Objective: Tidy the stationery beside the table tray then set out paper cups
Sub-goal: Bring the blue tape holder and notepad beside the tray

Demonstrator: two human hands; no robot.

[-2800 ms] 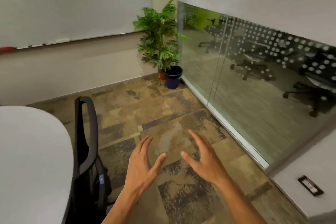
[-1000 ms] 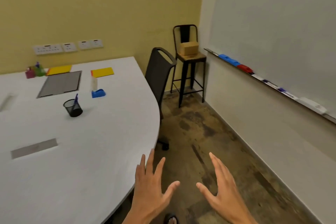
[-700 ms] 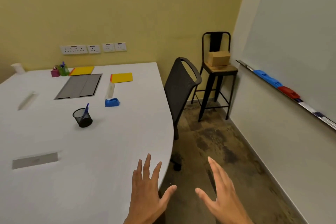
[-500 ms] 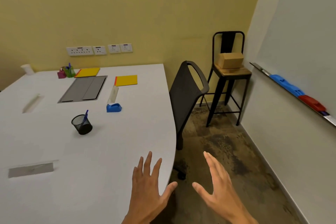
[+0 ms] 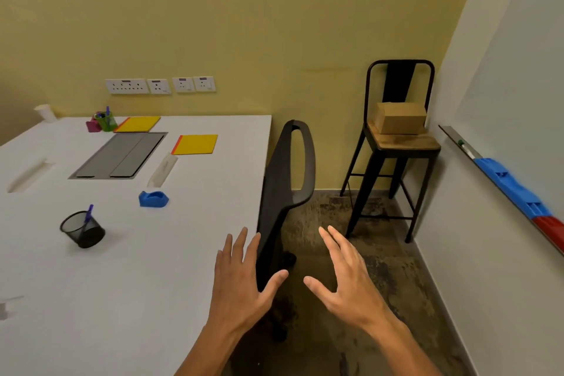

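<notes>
On the white table (image 5: 128, 268) lies a grey tray panel (image 5: 119, 156). Around it are two yellow notepads (image 5: 195, 144) (image 5: 139, 124), a white sleeve of paper cups (image 5: 162, 168), a blue tape dispenser (image 5: 153, 199), a black mesh pen cup (image 5: 83, 229) with a purple pen, and green and pink holders (image 5: 103, 122). A single paper cup (image 5: 45, 113) stands at the far left corner. My left hand (image 5: 241, 284) hovers over the table's near right edge, fingers spread, holding nothing. My right hand (image 5: 348, 281) hangs over the floor, also spread and empty.
A black office chair (image 5: 287, 192) stands tight against the table's right edge, just beyond my left hand. A tall black stool (image 5: 396, 146) with a cardboard box (image 5: 399, 117) is in the corner. A whiteboard ledge with blue and red erasers (image 5: 515, 189) runs along the right wall.
My view has swung from the plant corner to the table and moved closer to it. Both hands stay spread and empty in front of me; the left one now reaches over the table edge.
</notes>
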